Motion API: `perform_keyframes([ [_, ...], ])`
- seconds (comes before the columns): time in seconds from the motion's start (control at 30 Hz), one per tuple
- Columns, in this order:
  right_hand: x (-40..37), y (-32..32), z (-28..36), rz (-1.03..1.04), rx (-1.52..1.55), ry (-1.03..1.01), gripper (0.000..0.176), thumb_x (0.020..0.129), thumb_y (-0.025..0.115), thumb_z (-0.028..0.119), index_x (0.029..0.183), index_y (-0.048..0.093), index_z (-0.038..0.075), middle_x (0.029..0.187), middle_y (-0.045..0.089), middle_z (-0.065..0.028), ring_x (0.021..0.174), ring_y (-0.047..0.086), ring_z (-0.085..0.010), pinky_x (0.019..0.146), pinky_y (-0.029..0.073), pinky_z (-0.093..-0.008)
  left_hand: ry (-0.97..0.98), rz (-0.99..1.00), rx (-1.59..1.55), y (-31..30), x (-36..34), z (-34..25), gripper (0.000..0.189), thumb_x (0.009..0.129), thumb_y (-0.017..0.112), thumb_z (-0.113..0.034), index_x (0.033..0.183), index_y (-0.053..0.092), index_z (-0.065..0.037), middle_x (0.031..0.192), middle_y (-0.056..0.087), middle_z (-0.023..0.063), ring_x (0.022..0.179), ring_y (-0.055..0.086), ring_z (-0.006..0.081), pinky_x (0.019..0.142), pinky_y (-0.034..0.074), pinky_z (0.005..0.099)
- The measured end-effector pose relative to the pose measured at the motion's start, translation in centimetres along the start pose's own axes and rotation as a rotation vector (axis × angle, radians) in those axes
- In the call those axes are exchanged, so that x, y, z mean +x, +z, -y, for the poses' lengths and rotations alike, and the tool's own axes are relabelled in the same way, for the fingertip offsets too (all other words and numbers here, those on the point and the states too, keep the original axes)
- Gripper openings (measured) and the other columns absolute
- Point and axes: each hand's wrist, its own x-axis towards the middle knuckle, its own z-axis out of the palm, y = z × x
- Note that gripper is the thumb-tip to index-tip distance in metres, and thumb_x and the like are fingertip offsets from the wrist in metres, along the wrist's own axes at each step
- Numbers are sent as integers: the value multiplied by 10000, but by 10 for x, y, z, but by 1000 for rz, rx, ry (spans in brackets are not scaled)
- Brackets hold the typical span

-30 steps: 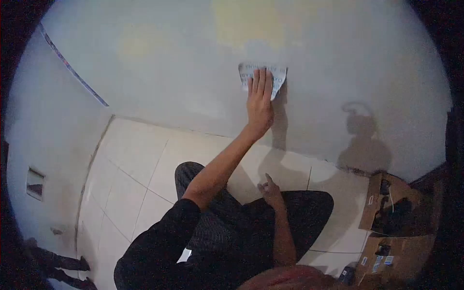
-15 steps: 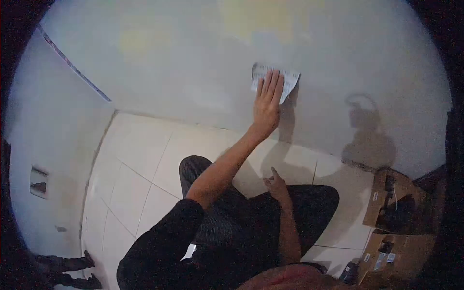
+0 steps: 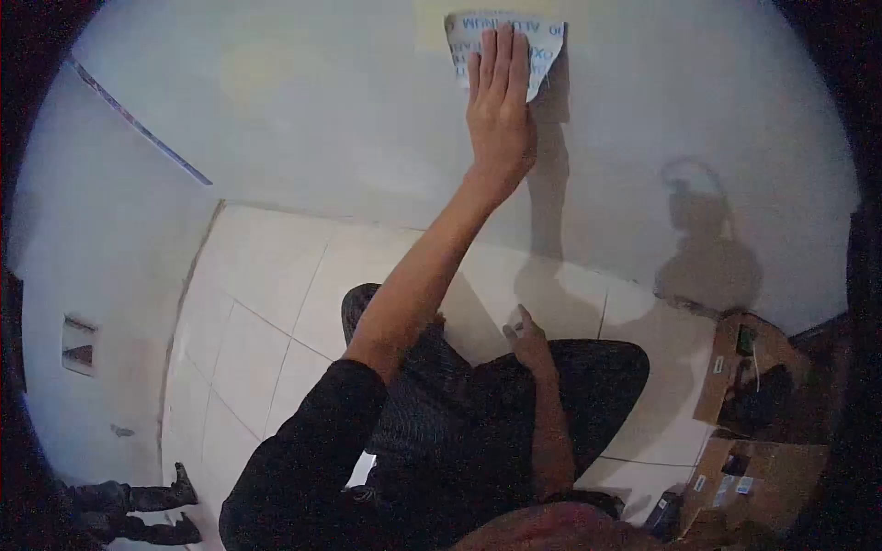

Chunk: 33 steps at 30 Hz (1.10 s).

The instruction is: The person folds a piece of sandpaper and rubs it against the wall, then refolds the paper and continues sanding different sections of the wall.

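My left hand [image 3: 501, 115] presses a sheet of sandpaper [image 3: 461, 35] against the wall, its fingers stretched nearly straight over it. Blue lettering with the word "ALUMINUM" runs across the sheet's pale back, and its lower right corner lifts off the surface. The grey-white wall [image 3: 367, 129] has faint yellow patches near the top. Lower down, over my bent leg [image 3: 606, 381], my right hand [image 3: 530, 344] hangs with its fingers apart and nothing in it.
Cardboard boxes [image 3: 772, 459] with dark contents stand at the right. Pale floor tiles [image 3: 266, 275] meet the wall. A recessed fitting [image 3: 79, 345] sits on the left wall. Dark shapes like legs with shoes [image 3: 152, 499] lie at lower left. A dark strip [image 3: 138, 122] runs along the upper left.
My left hand has slid up the wall with the sandpaper, from mid-wall to the yellow patch near the top. The right hand has barely moved.
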Motion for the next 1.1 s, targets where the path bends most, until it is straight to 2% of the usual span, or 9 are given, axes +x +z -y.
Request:
perform_keyframes([
  [0.17,2,-4,-1,38,100,49,695,893,613,353,1434,316,36,1085,627,-252,1035,602,-391,937,447,-462,-79,221,0,7,-87,-9,624,758,423,116,1378,392,53,1457,356,229,1391,269,386,1129,194,541],
  [0.3,6,-2,-8,33,77,46,712,884,625,340,1449,292,63,1090,611,-259,1027,589,-411,918,456,-470,-30,296,24,2,-104,17,621,767,433,110,1383,381,57,1466,336,239,1396,248,399,1139,178,518],
  [0.43,0,-8,4,-3,48,22,704,884,629,334,1443,306,53,1105,613,-251,1044,588,-395,932,452,-457,-289,-221,12,-10,-50,44,693,739,441,133,1418,336,43,1493,293,232,1416,210,371,1155,147,473],
  [0.57,2,-6,8,33,32,58,697,888,625,341,1437,318,42,1113,612,-244,1069,579,-391,954,439,-452,-380,-290,10,-12,-17,48,551,895,495,-51,1415,337,37,1494,300,216,1406,219,390,1157,158,423],
  [0.63,6,2,-4,21,28,14,703,888,624,330,1442,302,41,1125,606,-258,1060,586,-392,945,446,-459,-219,-216,0,8,-21,23,580,881,519,-57,1423,332,27,1500,287,216,1410,213,382,1155,169,436],
  [0.77,8,-2,-3,45,74,32,709,884,630,305,1447,289,42,1136,599,-278,1051,596,-396,935,456,-462,124,226,-97,29,-53,-15,597,825,524,-33,1405,383,-11,1481,333,200,1393,283,352,1138,228,473],
  [0.9,2,-14,7,42,62,85,695,885,631,297,1441,303,40,1133,599,-280,1059,596,-393,941,453,-459,292,378,-170,19,-41,-1,585,806,511,-4,1383,417,-25,1451,381,194,1372,328,343,1128,256,482],
  [1.07,3,-5,-1,10,61,12,693,890,626,300,1440,297,37,1127,600,-277,1052,596,-394,930,457,-462,87,17,50,-8,-9,44,551,813,466,15,1364,440,17,1449,378,219,1380,309,357,1136,227,469],
  [1.1,3,-4,-2,11,61,13,693,890,626,300,1440,297,37,1127,600,-277,1052,596,-394,930,457,-462,-70,-130,45,-12,-2,49,592,786,464,44,1376,418,29,1457,359,229,1389,279,371,1144,203,464],
])
